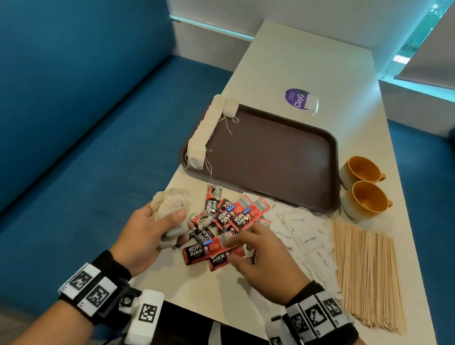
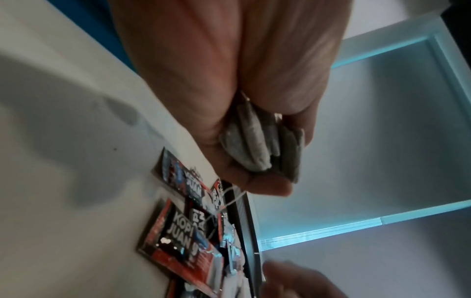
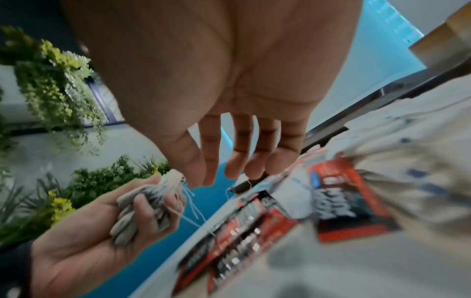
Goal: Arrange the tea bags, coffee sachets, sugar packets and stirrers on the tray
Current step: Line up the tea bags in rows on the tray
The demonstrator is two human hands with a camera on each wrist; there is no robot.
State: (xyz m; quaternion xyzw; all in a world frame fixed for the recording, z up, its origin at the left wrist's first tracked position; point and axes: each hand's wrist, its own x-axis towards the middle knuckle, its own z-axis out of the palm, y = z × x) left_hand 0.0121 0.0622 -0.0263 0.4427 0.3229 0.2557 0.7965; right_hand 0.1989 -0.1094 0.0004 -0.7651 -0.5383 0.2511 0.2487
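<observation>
My left hand [image 1: 150, 228] grips a bunch of tea bags [image 1: 170, 208] above the table's left edge; the left wrist view shows the bunch of tea bags [image 2: 257, 149] in my curled fingers, strings hanging. My right hand [image 1: 261, 254] hovers open over the red and black coffee sachets [image 1: 224, 225], fingers [image 3: 237, 161] straight and holding nothing. A row of tea bags [image 1: 204, 133] lines the left side of the brown tray [image 1: 279, 156]. White sugar packets [image 1: 305, 237] and wooden stirrers [image 1: 367, 273] lie to the right.
Two orange cups [image 1: 365, 187] stand right of the tray. A purple sticker [image 1: 297, 98] with one tea bag [image 1: 312, 102] beside it lies beyond the tray. Blue benches [image 1: 66, 118] flank the table on both sides.
</observation>
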